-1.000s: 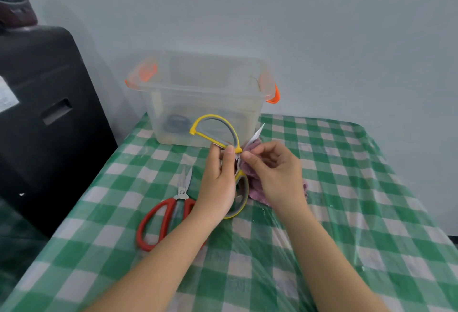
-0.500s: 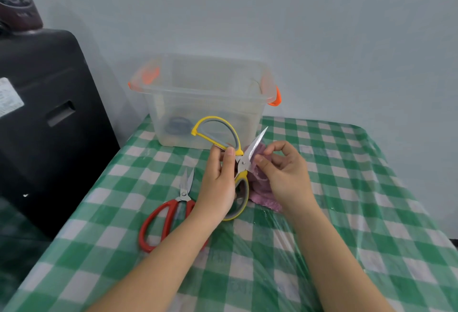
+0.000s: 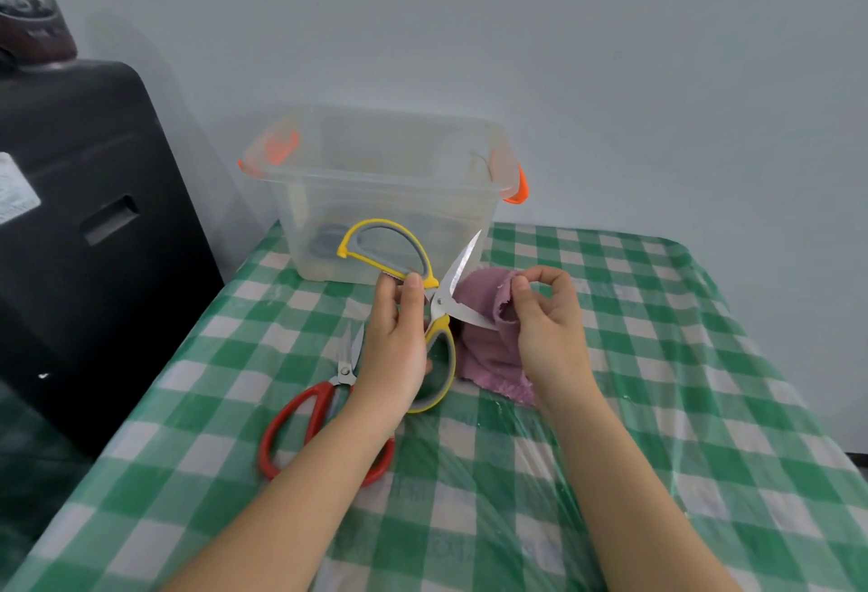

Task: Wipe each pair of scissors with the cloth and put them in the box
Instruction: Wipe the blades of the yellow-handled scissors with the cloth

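Near the middle of the frame the left hand (image 3: 394, 347) grasps the yellow scissors (image 3: 434, 305) by the handles, thumb and fingers curled round the grip just below the pivot, holding them up off the tablecloth (image 3: 657, 380). The scissors are spread wide: one yellow-and-grey loop rises toward the upper left in front of the box, the other hangs down behind the palm, one blade points up and to the right, and the second blade runs rightward into the cloth. The right hand (image 3: 549, 323) pinches the purple cloth (image 3: 488, 347) between thumb and curled fingers, with a fold of it wrapped over the tip of that lower blade; the rest of the cloth trails down onto the green-and-white check. The clear box (image 3: 375, 178) with orange latches sits just behind the hands, against the wall, with a dark shape showing dimly through its near wall that I cannot make out. The red scissors (image 3: 324, 422) lie flat on the table at lower left of centre, closed, partly under the left forearm. A black case (image 3: 84, 239) stands at the left edge.
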